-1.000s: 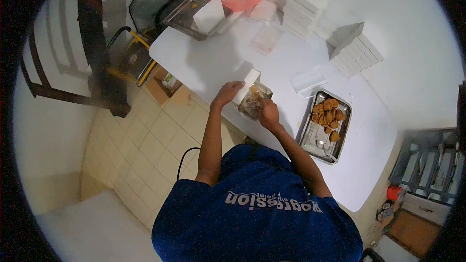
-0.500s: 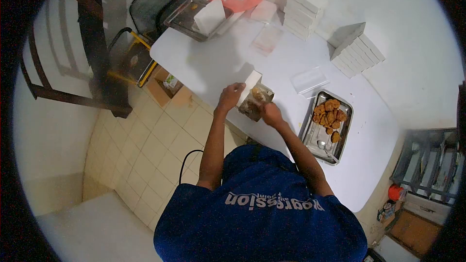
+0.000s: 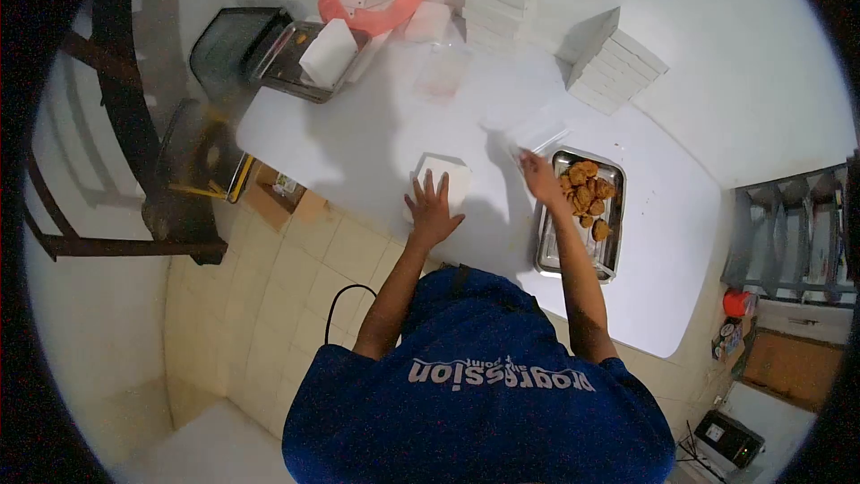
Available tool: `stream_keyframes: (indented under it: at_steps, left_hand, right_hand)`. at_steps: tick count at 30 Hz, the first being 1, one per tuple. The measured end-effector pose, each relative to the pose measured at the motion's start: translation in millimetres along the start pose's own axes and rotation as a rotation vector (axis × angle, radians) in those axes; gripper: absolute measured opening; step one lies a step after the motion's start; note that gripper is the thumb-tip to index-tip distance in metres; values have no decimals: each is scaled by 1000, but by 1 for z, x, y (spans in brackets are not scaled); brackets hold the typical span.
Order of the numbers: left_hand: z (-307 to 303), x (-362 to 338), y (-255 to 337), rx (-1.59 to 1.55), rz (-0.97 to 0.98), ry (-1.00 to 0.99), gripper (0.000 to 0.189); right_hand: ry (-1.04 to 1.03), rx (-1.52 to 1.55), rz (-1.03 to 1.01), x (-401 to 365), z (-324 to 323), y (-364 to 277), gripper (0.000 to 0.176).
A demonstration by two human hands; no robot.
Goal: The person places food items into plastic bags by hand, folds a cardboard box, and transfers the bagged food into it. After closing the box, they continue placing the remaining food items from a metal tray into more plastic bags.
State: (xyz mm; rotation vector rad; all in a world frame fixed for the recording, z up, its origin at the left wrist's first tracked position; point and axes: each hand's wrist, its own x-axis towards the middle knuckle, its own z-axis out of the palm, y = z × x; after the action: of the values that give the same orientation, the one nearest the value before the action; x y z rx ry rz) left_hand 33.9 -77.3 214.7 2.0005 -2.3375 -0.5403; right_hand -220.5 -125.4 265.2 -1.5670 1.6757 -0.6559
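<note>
A closed white box [image 3: 455,181] lies near the front edge of the white table. My left hand [image 3: 433,211] rests flat on it with the fingers spread. Farther right, my right hand [image 3: 541,177] reaches to the clear plastic sheets or bags [image 3: 537,133], its fingertips pinched at their near edge. Beside that hand stands a metal tray [image 3: 548,255] with several browned pieces of food [image 3: 587,188] in it.
At the back are a pink bag [image 3: 374,0], a dark tray with a white box [image 3: 329,54], and stacks of white boxes [image 3: 500,4] [image 3: 614,67]. A flat clear packet [image 3: 443,70] lies before them. A grey rack [image 3: 793,233] stands right of the table.
The box has gone from open to closed. My left hand has moved onto its top, and my right hand has left it for the clear plastic. The view has shifted.
</note>
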Motion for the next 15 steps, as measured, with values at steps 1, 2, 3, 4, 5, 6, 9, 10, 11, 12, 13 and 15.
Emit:
stream_keyframes:
  at_steps: [1, 2, 3, 4, 5, 6, 9, 10, 11, 12, 13, 15]
  left_hand:
    - [0, 1, 1, 0, 6, 1, 90]
    - [0, 2, 0, 39, 1, -16, 92]
    - [1, 4, -1, 77, -8, -33, 95]
    - [6, 5, -3, 78, -12, -29, 95]
    - [11, 8, -6, 171, -15, 18, 97]
    - [14, 10, -9, 263, -18, 65, 99]
    - [5, 2, -8, 239, 44, 52, 99]
    - [4, 2, -9, 240, 43, 51, 99]
    - [1, 3, -11, 225, 62, 40, 98]
    - [-1, 4, -14, 212, 80, 30, 97]
    - [-3, 5, -17, 218, 78, 30, 97]
    - [-6, 5, -21, 123, 93, 66, 96]
  right_hand:
    - [-23, -126, -33, 5, 20, 23, 43]
    - [-65, -81, -117, -7, 31, 20, 51]
    - [-47, -290, -167, -19, 47, 22, 53]
    - [-30, -499, -220, -26, 64, 26, 56]
    - [-31, -496, -228, -32, 78, 27, 56]
    - [41, -420, -259, -37, 91, 27, 54]
    - [106, -201, -316, -38, 112, 23, 52]
    - [108, -58, -344, -37, 116, 21, 53]
    - [138, -28, -358, -33, 118, 19, 52]
    - [139, -23, -359, -24, 122, 17, 52]
    - [141, 65, -290, -12, 128, 18, 53]
    - [137, 158, -223, 11, 141, 26, 55]
